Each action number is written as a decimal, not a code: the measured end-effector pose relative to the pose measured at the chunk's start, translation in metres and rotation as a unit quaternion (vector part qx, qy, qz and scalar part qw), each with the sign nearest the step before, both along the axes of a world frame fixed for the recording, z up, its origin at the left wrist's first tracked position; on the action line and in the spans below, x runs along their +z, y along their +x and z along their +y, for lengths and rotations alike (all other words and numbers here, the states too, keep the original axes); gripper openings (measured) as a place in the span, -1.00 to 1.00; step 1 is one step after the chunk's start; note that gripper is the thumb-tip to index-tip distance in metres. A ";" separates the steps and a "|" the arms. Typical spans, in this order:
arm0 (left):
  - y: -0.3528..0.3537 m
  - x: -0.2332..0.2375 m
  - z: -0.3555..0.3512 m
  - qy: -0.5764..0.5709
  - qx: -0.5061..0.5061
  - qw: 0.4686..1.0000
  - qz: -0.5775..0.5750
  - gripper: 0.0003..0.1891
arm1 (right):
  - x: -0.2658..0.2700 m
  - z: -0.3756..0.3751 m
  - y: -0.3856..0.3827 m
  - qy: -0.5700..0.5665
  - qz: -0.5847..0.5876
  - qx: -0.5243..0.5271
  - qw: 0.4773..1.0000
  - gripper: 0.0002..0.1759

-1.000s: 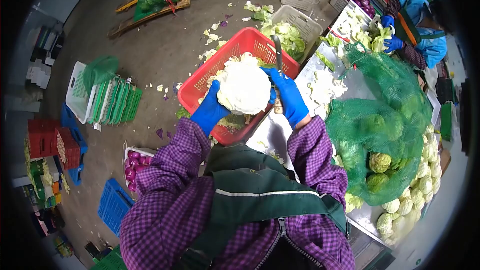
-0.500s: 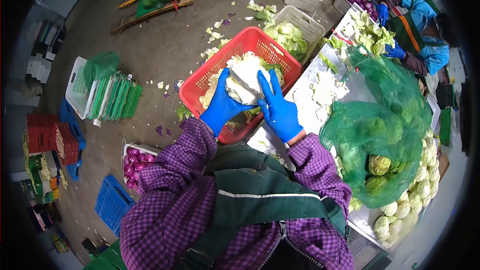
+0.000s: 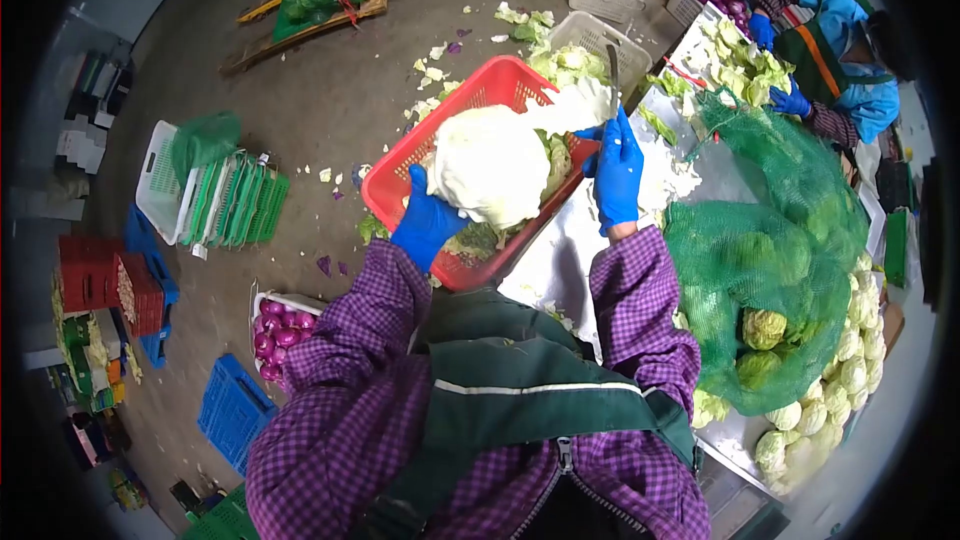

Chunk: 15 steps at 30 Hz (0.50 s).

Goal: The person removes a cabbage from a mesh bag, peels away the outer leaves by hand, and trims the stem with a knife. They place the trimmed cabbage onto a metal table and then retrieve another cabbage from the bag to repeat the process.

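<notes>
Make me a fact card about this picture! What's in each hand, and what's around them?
Left hand: blue glove, holding a pale cabbage
Right hand: blue glove, holding a knife, blade pointing away from the person
Beside right fingers: pale leaf
Under cabbage: red crate
On the table, to the right: green net with cabbages inside
To the left: purple onions

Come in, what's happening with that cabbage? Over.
Left grip supporting cabbage over red crate. Right grip on knife. Pale leaf between knife and cabbage. Nothing obviously in the way.
</notes>
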State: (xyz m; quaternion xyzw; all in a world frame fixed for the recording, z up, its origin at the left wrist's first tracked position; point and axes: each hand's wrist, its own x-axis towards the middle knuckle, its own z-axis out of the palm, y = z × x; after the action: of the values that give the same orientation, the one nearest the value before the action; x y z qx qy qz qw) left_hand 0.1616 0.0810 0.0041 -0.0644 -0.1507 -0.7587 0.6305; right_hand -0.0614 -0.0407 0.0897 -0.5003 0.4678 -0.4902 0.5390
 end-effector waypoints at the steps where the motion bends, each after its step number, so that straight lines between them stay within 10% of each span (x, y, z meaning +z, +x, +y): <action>1: -0.007 -0.001 -0.001 0.011 0.004 1.000 -0.012 -0.16 | -0.002 0.001 -0.001 -0.010 -0.008 -0.009 1.000 -0.50; 4: -0.015 -0.008 0.003 0.276 0.005 0.954 0.114 -0.17 | -0.004 0.009 -0.003 0.001 -0.015 -0.003 1.000 -0.43; 6: -0.021 -0.003 -0.004 0.348 0.133 0.908 -0.190 -0.18 | 0.000 0.018 -0.004 0.015 0.122 -0.006 0.992 -0.32; 10: -0.008 0.003 0.000 0.312 0.119 0.911 -0.244 -0.36 | 0.002 0.045 0.000 0.116 -0.005 0.078 0.990 -0.42; 15: -0.002 0.029 -0.010 0.142 0.092 0.952 -0.255 -0.10 | 0.027 0.070 0.013 0.028 0.005 0.126 0.992 -0.52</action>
State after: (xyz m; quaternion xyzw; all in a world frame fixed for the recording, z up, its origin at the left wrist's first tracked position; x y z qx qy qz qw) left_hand 0.1593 0.0706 0.0330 0.2353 -0.2028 -0.7019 0.6410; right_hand -0.0487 0.0289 0.1166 -0.5425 0.4175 -0.4021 0.6080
